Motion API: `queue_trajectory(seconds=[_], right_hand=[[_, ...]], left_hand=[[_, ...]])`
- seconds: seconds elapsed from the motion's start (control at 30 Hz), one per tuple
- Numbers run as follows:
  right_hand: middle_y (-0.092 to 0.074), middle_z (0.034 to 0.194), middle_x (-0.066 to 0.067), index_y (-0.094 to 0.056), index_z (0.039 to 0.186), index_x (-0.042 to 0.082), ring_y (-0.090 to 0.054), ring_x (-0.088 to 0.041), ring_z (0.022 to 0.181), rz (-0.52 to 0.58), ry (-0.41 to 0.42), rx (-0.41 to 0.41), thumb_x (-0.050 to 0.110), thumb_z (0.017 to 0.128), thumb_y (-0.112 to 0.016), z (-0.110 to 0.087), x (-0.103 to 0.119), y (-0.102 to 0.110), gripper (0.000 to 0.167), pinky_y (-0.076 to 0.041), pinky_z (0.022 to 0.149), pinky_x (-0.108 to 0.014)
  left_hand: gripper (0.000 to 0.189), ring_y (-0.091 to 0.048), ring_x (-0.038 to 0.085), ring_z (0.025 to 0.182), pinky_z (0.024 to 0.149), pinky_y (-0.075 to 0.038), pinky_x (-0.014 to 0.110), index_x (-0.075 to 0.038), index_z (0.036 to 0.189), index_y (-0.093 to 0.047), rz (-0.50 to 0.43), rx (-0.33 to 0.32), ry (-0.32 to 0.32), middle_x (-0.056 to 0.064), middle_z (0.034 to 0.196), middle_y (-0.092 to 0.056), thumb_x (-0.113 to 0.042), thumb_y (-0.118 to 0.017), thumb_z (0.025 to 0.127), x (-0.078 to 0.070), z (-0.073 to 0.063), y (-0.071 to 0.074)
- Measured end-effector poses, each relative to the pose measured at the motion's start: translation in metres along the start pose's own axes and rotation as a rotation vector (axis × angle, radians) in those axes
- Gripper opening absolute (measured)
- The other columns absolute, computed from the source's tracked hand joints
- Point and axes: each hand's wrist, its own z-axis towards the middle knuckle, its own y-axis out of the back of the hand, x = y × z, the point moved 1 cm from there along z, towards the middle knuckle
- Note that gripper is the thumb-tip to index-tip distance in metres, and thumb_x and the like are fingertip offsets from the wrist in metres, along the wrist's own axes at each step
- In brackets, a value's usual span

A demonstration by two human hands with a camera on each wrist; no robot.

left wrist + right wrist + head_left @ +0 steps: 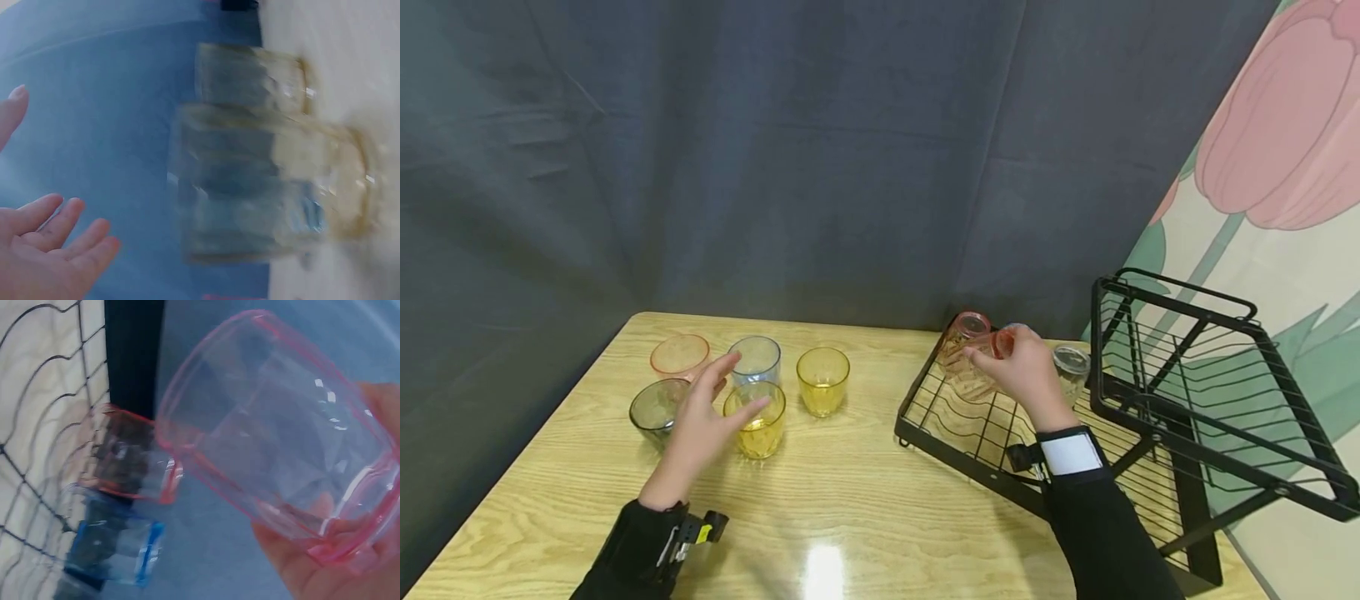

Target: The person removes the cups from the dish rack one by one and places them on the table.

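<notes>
My right hand (1028,377) grips a pink glass (275,431) by its base end, tilted with its mouth angled down over the rack's rear left part. Beside it, another pink glass (972,324) stands upside down on the wire rack (936,446). A blue glass (112,540) stands inverted there too, mostly hidden by my hand in the head view. My left hand (698,425) holds nothing; its thumb and fingers are spread apart near a yellow glass (761,440) and a smoky grey glass (652,410), partly covering the latter.
On the wooden table (865,508) stand another pink glass (679,354), a blue glass (757,357) and a second yellow glass (823,385). A clear glass (1071,367) is inverted on the rack. The rack's raised black tier (1217,392) juts up at right. A dark curtain (820,167) hangs behind.
</notes>
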Motion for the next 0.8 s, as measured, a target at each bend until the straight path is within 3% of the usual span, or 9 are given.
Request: queue_trajectory(seconds=[0.1, 0.3, 0.43, 0.53, 0.67, 0.8], right_hand=[[-0.052, 0.096, -0.017, -0.05, 0.116, -0.006, -0.053, -0.029, 0.081, 0.057, 0.01, -0.053, 0.049, 0.085, -0.07, -0.006, 0.012, 0.005, 0.066, -0.045, 0.064, -0.036], [-0.055, 0.105, -0.018, -0.048, 0.125, -0.002, -0.055, -0.031, 0.091, 0.222, 0.011, -0.089, 0.048, 0.086, -0.07, -0.017, 0.033, 0.015, 0.068, -0.047, 0.072, -0.037], [-0.055, 0.116, -0.017, -0.045, 0.131, 0.0, -0.055, -0.026, 0.098, 0.453, -0.017, -0.052, 0.042, 0.089, -0.069, -0.027, 0.046, 0.018, 0.064, -0.05, 0.074, -0.029], [-0.056, 0.117, -0.01, -0.046, 0.129, 0.001, -0.056, -0.019, 0.098, 0.65, -0.021, -0.045, 0.032, 0.093, -0.066, -0.035, 0.055, 0.015, 0.052, -0.05, 0.073, -0.022], [-0.062, 0.106, -0.001, -0.051, 0.122, 0.003, -0.06, -0.012, 0.094, 0.954, 0.038, -0.044, 0.019, 0.096, -0.059, -0.046, 0.069, 0.006, 0.031, -0.052, 0.078, -0.021], [-0.066, 0.099, 0.001, -0.056, 0.116, 0.007, -0.062, -0.01, 0.091, 1.29, 0.124, -0.025, 0.021, 0.095, -0.058, -0.056, 0.083, -0.005, 0.026, -0.054, 0.081, -0.023]], left_hand=[[0.075, -0.038, 0.036, 0.136, 0.113, -0.032, 0.046, 0.001, 0.145, -0.038, -0.03, -0.017, -0.041, 0.019, 0.146, -0.043, -0.021, -0.077, 0.085, -0.012, 0.002, -0.001], [0.07, -0.038, 0.031, 0.138, 0.114, -0.031, 0.035, -0.002, 0.145, -0.041, -0.184, -0.021, -0.087, 0.017, 0.146, -0.044, -0.01, -0.076, 0.085, -0.038, 0.003, -0.008], [0.071, -0.039, 0.028, 0.138, 0.111, -0.031, 0.018, -0.002, 0.145, -0.04, -0.275, -0.022, -0.144, 0.015, 0.147, -0.044, -0.002, -0.075, 0.083, -0.052, 0.004, -0.019], [0.074, -0.038, 0.03, 0.137, 0.111, -0.03, 0.015, 0.002, 0.146, -0.036, -0.38, -0.022, -0.199, 0.018, 0.147, -0.042, 0.002, -0.074, 0.083, -0.059, 0.005, -0.03], [0.082, -0.036, 0.031, 0.138, 0.114, -0.029, 0.024, 0.008, 0.146, -0.029, -0.547, -0.007, -0.296, 0.023, 0.148, -0.038, -0.02, -0.076, 0.086, -0.069, 0.004, -0.048], [0.097, -0.036, 0.023, 0.139, 0.115, -0.028, 0.028, 0.01, 0.147, -0.026, -0.671, 0.007, -0.364, 0.027, 0.148, -0.035, -0.045, -0.074, 0.082, -0.081, 0.003, -0.065]])
